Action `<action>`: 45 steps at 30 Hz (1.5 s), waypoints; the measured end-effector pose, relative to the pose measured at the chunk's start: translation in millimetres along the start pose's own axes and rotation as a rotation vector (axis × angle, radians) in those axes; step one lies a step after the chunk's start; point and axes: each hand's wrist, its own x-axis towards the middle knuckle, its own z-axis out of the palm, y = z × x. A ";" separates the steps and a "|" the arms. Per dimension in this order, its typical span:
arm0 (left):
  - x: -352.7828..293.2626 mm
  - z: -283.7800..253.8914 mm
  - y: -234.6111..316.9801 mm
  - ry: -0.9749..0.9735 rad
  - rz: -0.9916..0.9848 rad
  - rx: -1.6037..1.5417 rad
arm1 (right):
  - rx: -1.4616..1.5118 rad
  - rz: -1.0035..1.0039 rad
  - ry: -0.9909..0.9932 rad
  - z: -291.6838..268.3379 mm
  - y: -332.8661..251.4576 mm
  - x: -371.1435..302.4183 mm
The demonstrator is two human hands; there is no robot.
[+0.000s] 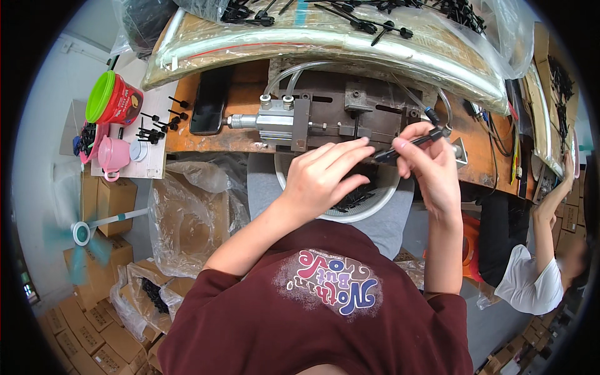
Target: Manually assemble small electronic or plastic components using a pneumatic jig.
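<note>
Between the fingers of my right hand (431, 165) is a slim black plastic part (420, 141) with a thicker head, its thin end pointing left. My left hand (325, 175) has its fingers stretched out, just left of that thin end. Whether the fingertips touch it I cannot tell. Both hands are in front of a metal fixture (325, 100) with a silver air cylinder (275, 124) and clear hoses. Below them, a white basket (390, 203) on my lap holds loose black parts (357, 199).
A plastic-wrapped board (250, 53) crosses the bench's back with black parts on top. A phone (209, 100), a red tub (125, 103) and a pink cup (112, 155) stand left. A fan (81, 234) is lower left. Another person (531, 278) works at far right.
</note>
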 end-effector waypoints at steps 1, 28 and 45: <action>1.4 -2.5 2.6 0.005 0.016 -0.068 | 0.001 0.040 -0.048 1.8 -0.1 -1.2; -17.3 -7.7 15.0 -0.027 -0.001 0.003 | -0.043 -0.341 0.199 11.6 -17.6 14.7; -8.3 11.0 -5.0 -0.148 0.018 0.327 | -0.693 -0.678 0.108 12.3 2.3 -29.6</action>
